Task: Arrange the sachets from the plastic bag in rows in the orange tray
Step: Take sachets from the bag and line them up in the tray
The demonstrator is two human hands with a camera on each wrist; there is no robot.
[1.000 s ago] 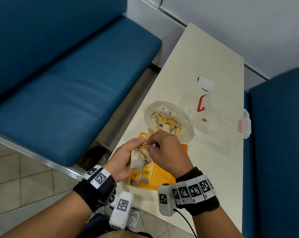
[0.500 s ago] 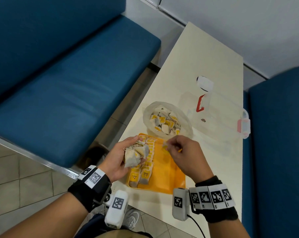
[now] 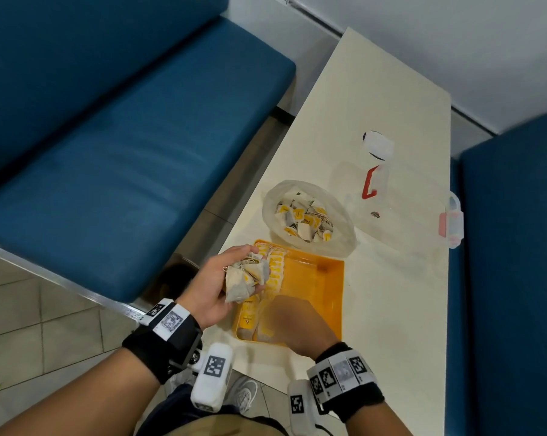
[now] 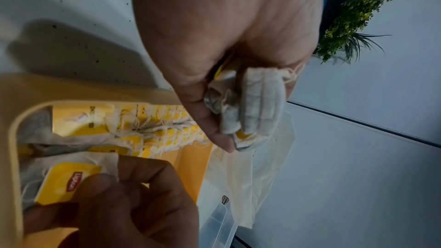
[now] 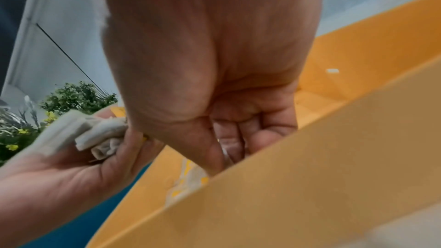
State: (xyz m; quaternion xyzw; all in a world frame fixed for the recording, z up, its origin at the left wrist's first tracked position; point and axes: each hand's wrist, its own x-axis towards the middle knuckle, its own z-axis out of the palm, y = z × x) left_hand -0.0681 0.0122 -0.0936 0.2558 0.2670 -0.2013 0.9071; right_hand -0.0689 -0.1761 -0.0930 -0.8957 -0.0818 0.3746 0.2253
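Note:
My left hand (image 3: 223, 273) hovers over the left edge of the orange tray (image 3: 327, 278) and grips a bunch of sachets (image 3: 245, 280), white pouches with yellow tags. The left wrist view shows the same bunch (image 4: 257, 101) squeezed between thumb and fingers. My right hand (image 3: 277, 319) is down in the tray's near left corner, pinching a single sachet (image 4: 64, 182) by its yellow tag. Two rows of sachets (image 3: 273, 272) line the tray's left side. The open plastic bag (image 3: 344, 234), behind the tray, holds several more sachets (image 3: 303, 217).
A clear plastic box (image 3: 401, 212) with a red latch (image 3: 369, 184) and a pink latch (image 3: 450, 222) stands right of the bag. Blue benches (image 3: 115, 158) flank the narrow cream table (image 3: 391, 309). The tray sits at the table's near left edge.
My right hand drew a sachet from the left hand's bunch, swung out over the tray, then came back down into its near left corner. The left hand kept its bunch.

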